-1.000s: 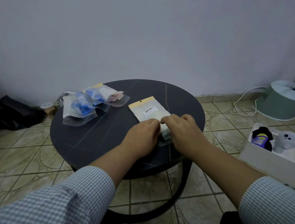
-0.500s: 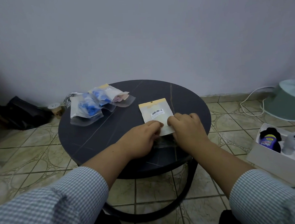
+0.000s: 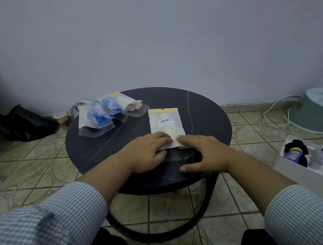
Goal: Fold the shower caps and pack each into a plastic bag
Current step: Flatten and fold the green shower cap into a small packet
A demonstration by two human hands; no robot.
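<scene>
Since half a second ago, your hands have flattened and spread along the near end of the bag, and the bag has squared up so its yellow header points straight away from you.

The round black marble-patterned table [image 3: 203, 120] is the landmark. At its centre lies the white plastic bag with yellow header and barcode label [image 3: 165, 125]. Your left hand [image 3: 147, 154] rests on the bag's near left corner, fingers extended and lying flat, gripping nothing. Your right hand [image 3: 204, 153] rests on the near right corner, fingers flat, thumb splayed toward you on the tabletop; it too holds nothing. Between your hands, just nearer you than the bag's white part, a clear glossy flap [image 3: 177, 155] lies on the table; whether a folded cap sits inside this bag you cannot tell.

At the table's far left edge sits the pile of clear packed bags with blue shower caps [image 3: 101, 117], one pinkish packet among them, well apart from your hands.

You appear to be pressing the bag flat or sealing its mouth. The risk: the slick film may slide on the polished top under uneven pressure, or trapped air may puff the bag and pop the flap open. Press evenly from both corners.
</scene>
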